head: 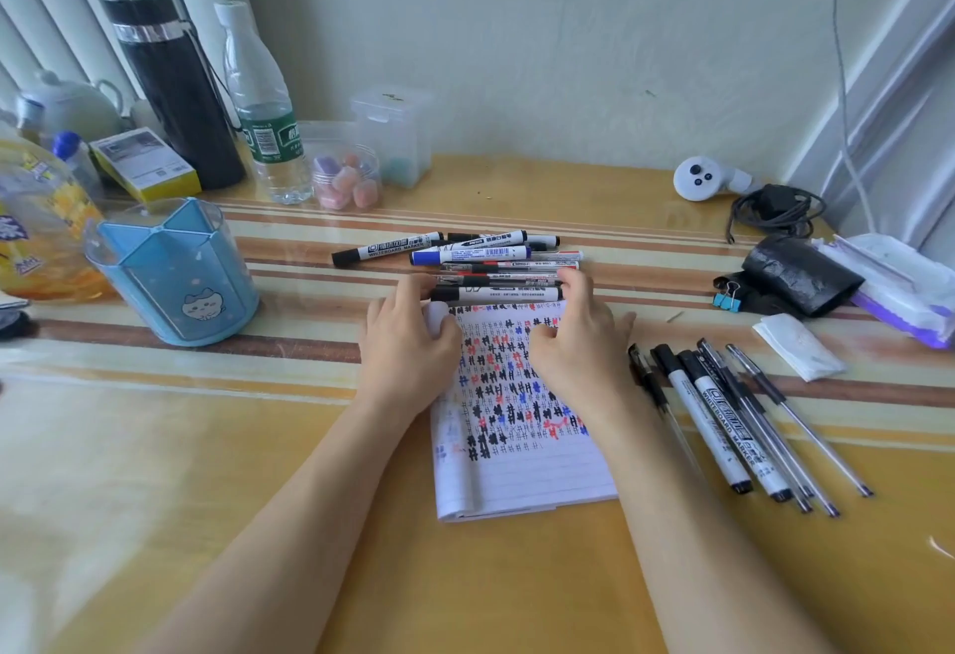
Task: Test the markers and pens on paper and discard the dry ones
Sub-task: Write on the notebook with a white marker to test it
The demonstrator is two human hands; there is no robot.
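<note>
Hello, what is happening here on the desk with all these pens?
A person is sorting pens and markers. Both hands, the left hand and the right hand, reach to the pile of markers and pens lying just beyond a notepad; they touch the nearest marker at its two ends. The notepad page is covered with black, red and blue test marks. A second group of pens lies to the right of the notepad. A blue pen holder stands to the left.
</note>
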